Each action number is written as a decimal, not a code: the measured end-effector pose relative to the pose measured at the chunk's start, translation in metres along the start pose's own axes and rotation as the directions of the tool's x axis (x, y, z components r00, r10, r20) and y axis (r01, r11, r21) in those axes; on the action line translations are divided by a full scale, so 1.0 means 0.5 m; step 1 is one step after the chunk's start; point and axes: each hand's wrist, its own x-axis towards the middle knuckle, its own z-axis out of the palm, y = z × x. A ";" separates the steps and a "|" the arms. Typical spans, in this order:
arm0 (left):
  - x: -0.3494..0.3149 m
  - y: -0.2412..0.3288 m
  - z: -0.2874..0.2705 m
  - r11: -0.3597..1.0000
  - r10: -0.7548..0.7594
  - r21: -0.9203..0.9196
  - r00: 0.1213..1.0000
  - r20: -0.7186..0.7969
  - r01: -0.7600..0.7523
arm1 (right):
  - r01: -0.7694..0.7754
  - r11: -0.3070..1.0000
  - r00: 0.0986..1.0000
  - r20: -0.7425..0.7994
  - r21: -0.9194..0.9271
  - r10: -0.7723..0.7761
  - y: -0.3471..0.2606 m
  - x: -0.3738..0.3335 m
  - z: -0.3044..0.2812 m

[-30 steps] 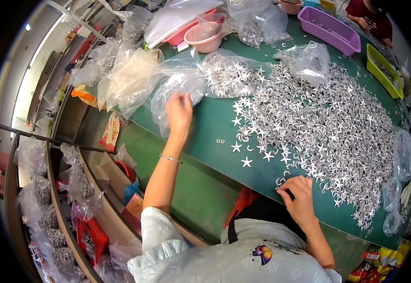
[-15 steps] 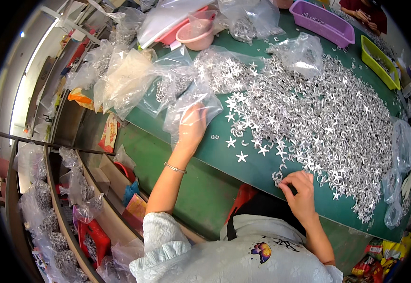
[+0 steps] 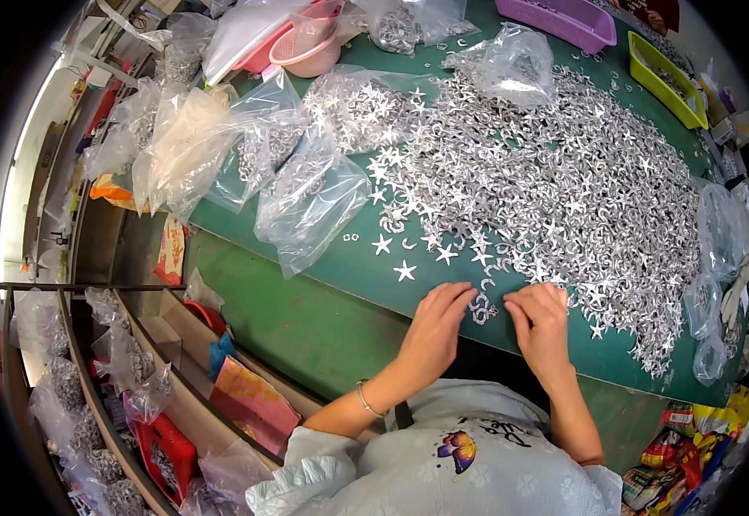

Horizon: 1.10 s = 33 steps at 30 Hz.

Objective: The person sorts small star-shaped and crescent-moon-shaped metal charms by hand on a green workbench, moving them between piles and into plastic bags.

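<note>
At the table's near edge my left hand (image 3: 437, 327) has its fingers drawn together, the tips beside a small cluster of silvery crescent-shaped pieces (image 3: 482, 308). On the other side of that cluster, my right hand (image 3: 543, 325) is closed with thumb and forefinger nearly meeting. Whatever either hand may hold is too small or hidden to make out. Beyond the hands spreads a large heap of silvery star and crescent pieces (image 3: 555, 181). A few loose starfish-shaped pieces (image 3: 404, 271) lie to the left of the cluster.
Clear plastic bags (image 3: 314, 202) with silvery pieces lie on the green table (image 3: 348, 279) at left. A pink basket (image 3: 305, 53), purple tray (image 3: 563, 24) and yellow-green tray (image 3: 665, 79) stand at the back. Shelf compartments (image 3: 194, 378) with bagged pieces are at lower left.
My left hand has left the clear bag and come down to the right, beside the crescent pieces. My right hand stays near them. The whole view has shifted slightly.
</note>
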 end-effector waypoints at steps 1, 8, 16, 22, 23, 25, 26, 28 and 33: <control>-0.005 0.002 0.012 1.000 0.000 -0.009 1.000 0.017 0.000 | -0.025 1.000 1.000 -0.009 -0.013 0.024 0.005 0.001 0.001; 0.008 0.012 0.012 0.997 -0.045 -0.056 0.999 -0.006 0.044 | 0.005 1.000 0.999 0.053 -0.027 -0.004 0.001 0.010 -0.003; 0.045 -0.009 0.028 0.994 0.106 -0.015 0.982 0.156 -0.104 | -0.004 0.987 0.998 0.068 -0.162 0.016 -0.011 -0.038 -0.026; 0.017 -0.005 0.045 0.992 0.109 -0.070 0.990 0.093 -0.103 | -0.242 0.938 0.970 -0.074 -0.247 0.231 0.020 -0.103 -0.068; 0.017 -0.005 0.047 0.991 0.100 -0.094 0.992 0.081 -0.093 | -0.277 0.930 0.961 -0.074 -0.240 0.267 0.025 -0.106 -0.073; 0.018 -0.002 0.051 0.989 0.074 -0.129 0.997 0.038 -0.068 | -0.333 0.910 0.942 -0.041 -0.246 0.333 0.027 -0.104 -0.089; 0.022 0.000 0.052 0.989 0.057 -0.141 0.998 0.012 -0.055 | -0.339 0.911 0.941 -0.062 -0.237 0.334 0.030 -0.101 -0.091; 0.032 0.009 0.057 0.991 0.076 -0.113 0.997 0.019 -0.074 | -0.350 0.911 0.936 -0.103 -0.218 0.335 0.038 -0.092 -0.092; 0.074 0.065 0.096 0.981 0.170 0.064 0.970 0.171 -0.184 | -0.270 0.913 0.962 -0.120 -0.305 0.244 0.061 -0.074 -0.075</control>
